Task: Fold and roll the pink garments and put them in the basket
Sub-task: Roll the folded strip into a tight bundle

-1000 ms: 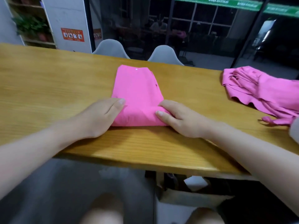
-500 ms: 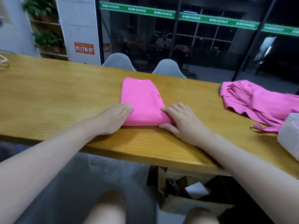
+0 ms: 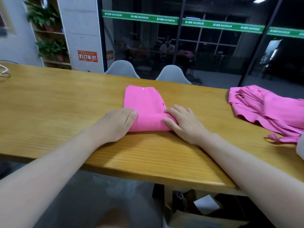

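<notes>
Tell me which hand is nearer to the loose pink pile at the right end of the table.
Right. The right hand grips the folded garment on its side facing the unfolded pink pile, though bare table separates them. The left hand grips the garment's far side.

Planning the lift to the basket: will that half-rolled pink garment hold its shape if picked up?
Probably not. The folded pink garment looks like thin, limp cloth, so it would likely sag. Only its near end is rolled, under the left hand and right hand; released, it may unroll. Likely light.
</notes>
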The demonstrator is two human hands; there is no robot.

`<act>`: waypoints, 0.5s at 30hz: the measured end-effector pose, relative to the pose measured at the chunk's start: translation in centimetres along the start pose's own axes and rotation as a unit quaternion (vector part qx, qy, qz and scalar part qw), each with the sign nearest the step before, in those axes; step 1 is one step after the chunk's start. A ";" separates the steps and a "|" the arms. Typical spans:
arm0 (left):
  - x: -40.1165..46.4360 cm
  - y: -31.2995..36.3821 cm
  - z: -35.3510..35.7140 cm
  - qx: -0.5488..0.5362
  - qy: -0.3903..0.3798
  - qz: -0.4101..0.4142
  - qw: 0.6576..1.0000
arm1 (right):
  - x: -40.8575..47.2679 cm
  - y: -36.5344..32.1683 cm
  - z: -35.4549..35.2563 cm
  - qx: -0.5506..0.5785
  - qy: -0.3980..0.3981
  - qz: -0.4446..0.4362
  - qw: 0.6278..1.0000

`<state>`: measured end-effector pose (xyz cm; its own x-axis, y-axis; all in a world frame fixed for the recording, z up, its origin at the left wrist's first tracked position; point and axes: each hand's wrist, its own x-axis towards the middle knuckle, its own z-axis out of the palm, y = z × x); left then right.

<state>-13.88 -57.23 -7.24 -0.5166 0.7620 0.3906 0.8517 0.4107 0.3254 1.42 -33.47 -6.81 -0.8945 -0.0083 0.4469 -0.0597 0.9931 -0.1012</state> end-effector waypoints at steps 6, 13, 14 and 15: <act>0.1 -0.2 -0.4 -0.011 -0.032 0.001 0.999 | 0.6 0.6 0.3 -0.017 0.071 -0.065 0.995; -0.7 -0.3 0.0 0.119 0.016 0.054 0.991 | 3.0 1.0 -0.6 0.171 -0.039 0.049 0.983; -0.2 -0.6 0.0 0.072 -0.007 0.030 0.997 | 3.3 1.0 -0.7 0.186 -0.051 0.063 0.979; 0.2 -0.7 0.0 0.013 -0.027 0.005 1.000 | 3.4 1.1 -0.5 0.193 -0.046 0.072 0.977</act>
<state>-14.59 -57.37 -7.37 -0.5037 0.7914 0.3463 0.8588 0.4154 0.2999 -1.48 -32.34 -4.97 -0.9413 0.1003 0.3224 -0.0765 0.8666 -0.4932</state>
